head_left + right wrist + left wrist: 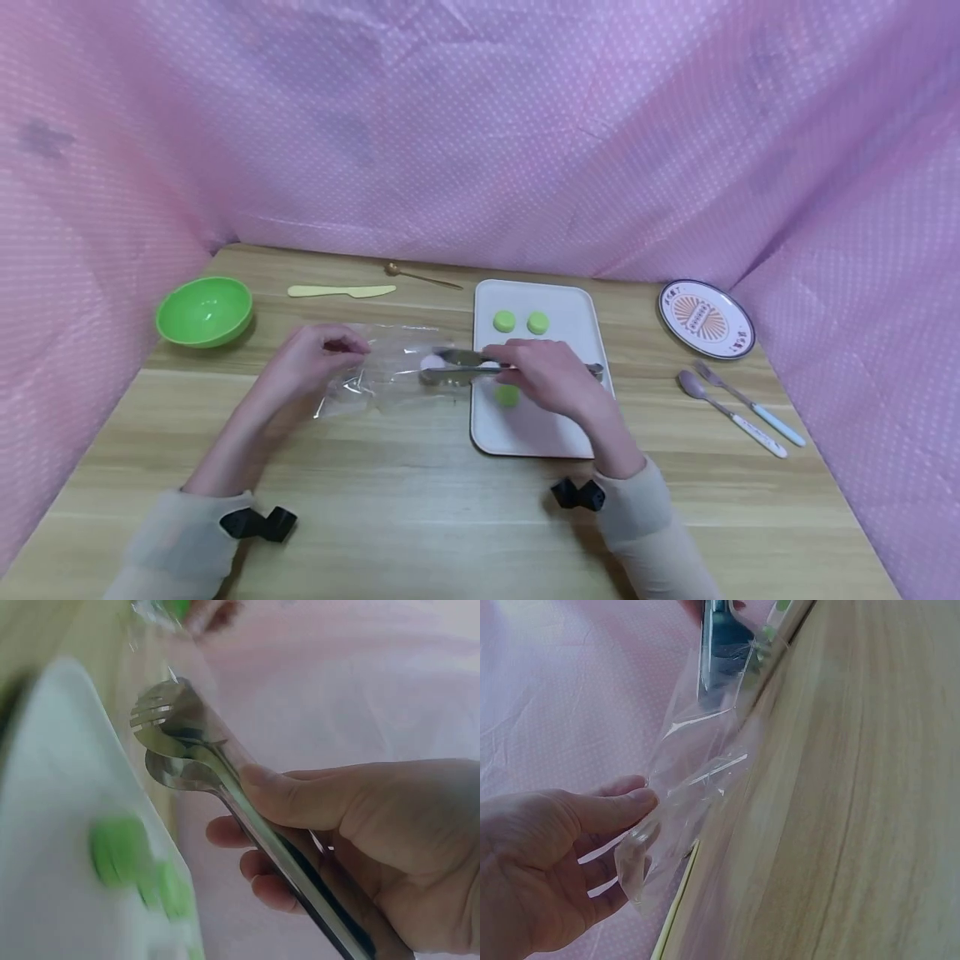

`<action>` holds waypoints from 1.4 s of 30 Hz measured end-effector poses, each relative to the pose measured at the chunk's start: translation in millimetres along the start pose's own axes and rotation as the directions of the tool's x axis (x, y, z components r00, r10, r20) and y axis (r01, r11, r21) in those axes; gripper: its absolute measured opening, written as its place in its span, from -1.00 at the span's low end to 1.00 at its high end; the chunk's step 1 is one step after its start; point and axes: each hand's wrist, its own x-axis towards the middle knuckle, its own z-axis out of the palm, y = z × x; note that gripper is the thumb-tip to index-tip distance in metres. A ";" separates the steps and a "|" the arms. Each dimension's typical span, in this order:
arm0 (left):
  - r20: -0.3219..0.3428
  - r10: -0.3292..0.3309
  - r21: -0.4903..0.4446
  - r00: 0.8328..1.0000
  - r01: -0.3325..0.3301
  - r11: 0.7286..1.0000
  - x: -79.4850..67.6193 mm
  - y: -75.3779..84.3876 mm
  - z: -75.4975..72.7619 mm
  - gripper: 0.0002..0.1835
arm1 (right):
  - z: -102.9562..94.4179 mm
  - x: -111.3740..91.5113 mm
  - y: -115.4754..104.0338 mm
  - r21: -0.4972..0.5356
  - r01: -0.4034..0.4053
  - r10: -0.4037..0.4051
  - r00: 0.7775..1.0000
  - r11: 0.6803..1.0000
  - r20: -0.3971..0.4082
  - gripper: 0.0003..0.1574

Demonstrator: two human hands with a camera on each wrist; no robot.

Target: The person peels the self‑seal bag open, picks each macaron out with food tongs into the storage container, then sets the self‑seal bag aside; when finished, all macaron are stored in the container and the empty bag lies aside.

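Note:
My left hand [311, 362] pinches the edge of a clear plastic bag [697, 765] between thumb and fingers, lifting that end. In the right hand [551, 375] is a pair of metal serving tongs [259, 825], gripped along its arms. One tip of the tongs is slotted like a fork, the other rounded like a spoon. In the head view these tips overlap the bag's right end, where a pale round spot shows between them. Beneath the right hand lies a white tray [536, 433] with light-green round pieces [504, 321] on it.
A green bowl [205, 311] stands at the left. Along the back lie a yellow knife [341, 291] and a small gold spoon [423, 277]. To the right are a patterned plate [707, 320], a fork [750, 402] and a spoon [733, 414]. Pink dotted cloth [465, 125] surrounds the table.

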 end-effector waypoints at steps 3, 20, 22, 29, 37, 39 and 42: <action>-0.006 -0.005 -0.009 1.000 0.005 1.000 -0.8 -1.7 1.5 -0.85 | -7.3 -18.0 21.0 0.014 -0.041 0.042 0.998 0.999 -0.038 -0.66; -0.004 -0.034 0.018 0.999 0.034 0.999 -5.8 -5.0 -5.2 -0.83 | -18.3 -110.0 86.2 0.006 -0.141 0.141 0.983 0.990 -0.121 -0.62; 0.000 -0.027 0.021 1.000 0.027 0.999 -4.8 -4.5 -4.9 -0.83 | -17.6 -110.7 86.4 0.000 -0.127 0.126 0.987 0.992 -0.097 -0.59; -0.002 -0.038 0.025 0.999 0.038 0.999 -2.2 -0.7 -2.8 -0.83 | -17.7 -113.1 82.9 -0.034 -0.126 0.125 0.992 0.991 -0.035 -0.62; -0.006 -0.055 0.030 0.998 0.055 0.998 -0.9 5.4 -1.4 -0.84 | -20.2 -118.5 82.7 -0.044 -0.147 0.146 0.989 0.988 -0.029 -0.61; -0.007 -0.051 0.035 0.999 0.051 0.998 -0.7 7.1 -1.4 -0.84 | -20.8 -119.4 82.8 -0.048 -0.150 0.148 0.989 0.988 -0.029 -0.61; -0.001 -0.042 0.036 0.999 0.042 0.998 -0.5 8.6 -1.5 -0.84 | -21.9 -120.8 82.6 -0.054 -0.148 0.146 0.989 0.987 -0.032 -0.62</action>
